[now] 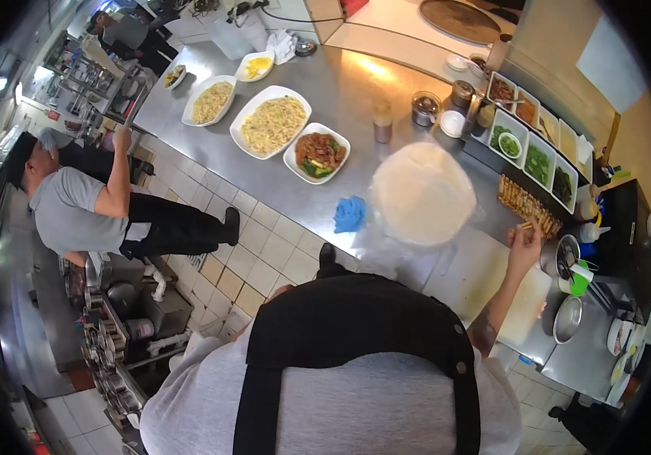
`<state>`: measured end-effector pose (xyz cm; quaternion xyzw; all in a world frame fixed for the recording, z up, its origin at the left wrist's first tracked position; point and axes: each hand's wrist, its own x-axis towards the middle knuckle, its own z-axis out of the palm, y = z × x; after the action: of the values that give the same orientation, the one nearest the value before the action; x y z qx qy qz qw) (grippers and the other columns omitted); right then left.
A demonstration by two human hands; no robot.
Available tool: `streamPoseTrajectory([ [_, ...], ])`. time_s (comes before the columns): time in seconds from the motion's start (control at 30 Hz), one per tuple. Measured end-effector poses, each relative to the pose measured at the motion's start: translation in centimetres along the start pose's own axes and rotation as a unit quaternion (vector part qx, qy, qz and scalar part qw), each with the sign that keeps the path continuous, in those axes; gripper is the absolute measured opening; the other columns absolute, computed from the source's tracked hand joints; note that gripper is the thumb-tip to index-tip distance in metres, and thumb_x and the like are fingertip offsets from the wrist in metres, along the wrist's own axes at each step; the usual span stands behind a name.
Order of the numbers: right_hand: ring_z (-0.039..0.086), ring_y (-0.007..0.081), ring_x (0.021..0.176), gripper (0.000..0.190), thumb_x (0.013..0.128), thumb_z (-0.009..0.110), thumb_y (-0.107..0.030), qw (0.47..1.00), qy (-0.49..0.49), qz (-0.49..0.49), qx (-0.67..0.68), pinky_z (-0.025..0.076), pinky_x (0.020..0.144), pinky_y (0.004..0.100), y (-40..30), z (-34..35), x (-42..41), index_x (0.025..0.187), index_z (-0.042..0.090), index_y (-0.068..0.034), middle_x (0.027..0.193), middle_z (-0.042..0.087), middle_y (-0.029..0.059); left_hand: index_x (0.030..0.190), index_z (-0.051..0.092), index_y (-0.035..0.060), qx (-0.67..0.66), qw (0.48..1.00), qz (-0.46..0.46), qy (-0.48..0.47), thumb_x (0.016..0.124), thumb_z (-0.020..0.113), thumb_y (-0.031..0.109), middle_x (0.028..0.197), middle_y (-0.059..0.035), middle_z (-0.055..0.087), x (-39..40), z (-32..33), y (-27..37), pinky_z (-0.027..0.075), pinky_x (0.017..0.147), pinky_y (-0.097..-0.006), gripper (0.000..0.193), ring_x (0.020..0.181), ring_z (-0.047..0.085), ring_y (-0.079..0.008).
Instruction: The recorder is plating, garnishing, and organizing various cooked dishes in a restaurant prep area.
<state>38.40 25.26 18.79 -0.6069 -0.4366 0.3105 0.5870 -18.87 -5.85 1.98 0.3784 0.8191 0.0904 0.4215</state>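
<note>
My right hand (523, 245) reaches over the far right of the steel counter (354, 85), its fingertips closed on a small yellowish-brown piece at the edge of a long row of browned strips (524, 202). My left hand is out of view, hidden below the black apron. Before me lies a stack of round, pale, flat sheets (423, 193) in clear plastic. Left of it is a crumpled blue glove or cloth (350, 214). White cutting boards (467, 278) lie beside my right forearm. White bowls hold meat with greens (318, 156) and fried rice (271, 125).
Containers of greens (537, 165) and sauces line the counter's back right. A sauce bottle (382, 122) stands behind the stack. Steel bowls (567, 319) are at the right. A co-worker (81, 205) stands across the tiled aisle at left; other people are further back.
</note>
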Motion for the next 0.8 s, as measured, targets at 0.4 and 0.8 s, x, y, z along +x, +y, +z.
streamPoseTrajectory([
  [0.4, 0.062, 0.0136, 0.067, 0.015, 0.073, 0.074, -0.008, 0.932, -0.304, -0.189, -0.052, 0.051, 0.058, 0.0246, -15.0, 30.7, -18.3, 0.085, 0.065, -0.004, 0.082, 0.064, 0.0042, 0.099, 0.063, 0.0017, 0.065, 0.989, 0.119, -0.059, 0.081, 0.063, 0.027, 0.094, -0.019, 0.065, 12.6, -16.3, -8.4, 0.048, 0.083, -0.0376, 0.031, 0.094, 0.061, -0.0337],
  [0.8, 0.057, 0.022, 0.061, 0.018, 0.075, 0.07, -0.02, 0.875, -0.252, -0.367, -0.189, 0.046, 0.053, 0.0323, -12.5, 46.0, -23.9, 0.073, 0.057, -0.008, 0.07, 0.052, 0.0046, 0.121, 0.051, 0.0066, -0.305, 0.94, 0.079, -0.129, 0.094, 0.044, 0.027, 0.099, -0.0046, 0.065, 10.4, -33.3, 7.5, 0.044, 0.072, -0.0256, 0.034, 0.081, 0.061, -0.0118],
])
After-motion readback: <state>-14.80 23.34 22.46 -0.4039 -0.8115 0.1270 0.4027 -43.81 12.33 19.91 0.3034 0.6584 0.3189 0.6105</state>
